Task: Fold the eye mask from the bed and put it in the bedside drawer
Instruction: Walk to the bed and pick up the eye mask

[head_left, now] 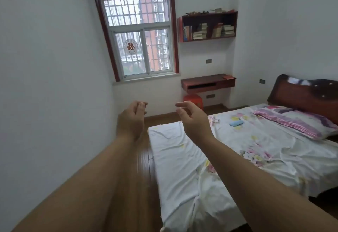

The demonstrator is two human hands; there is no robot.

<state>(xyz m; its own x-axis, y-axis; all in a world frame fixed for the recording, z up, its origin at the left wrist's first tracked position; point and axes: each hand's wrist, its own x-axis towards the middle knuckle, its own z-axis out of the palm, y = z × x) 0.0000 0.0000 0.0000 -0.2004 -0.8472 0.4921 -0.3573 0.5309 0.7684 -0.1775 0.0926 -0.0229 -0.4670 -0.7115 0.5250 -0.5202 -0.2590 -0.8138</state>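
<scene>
**A:** Where's the eye mask (pixel 236 123) from where I'm looking?

**B:** I see it as a small blue oval lying flat on the bed (pixel 182 167), on the flowered sheet toward the head end, just short of the striped pillow (pixel 300 121) and nearer the bed's far side edge than the one closest to me.

**A:** And my hands?

**B:** Both are raised in front of me, empty. The left hand (pixel 130 120) hangs over the wooden floor (pixel 144 158), off the bed altogether, its fingers loosely curled with nothing in them. The right hand (pixel 193 120) is over the bed's far foot corner, fingers relaxed and spread apart, also holding nothing.

**A:** So which one goes?

**B:** I'd send the right. The mask lies to its right and a little beyond it, well apart but with only bare sheet between. The left would have to cross the whole body line to get there.

**A:** How does it lie?

**B:** Its long axis runs roughly across my view, tilted slightly up at the right end. I'd judge a pinch across the short width is simplest, then bring the left in for the fold.

**A:** The drawer?

**B:** I can't pick out a bedside drawer from here; I see only a wall-mounted desk (pixel 208 83) under the shelf.
</scene>
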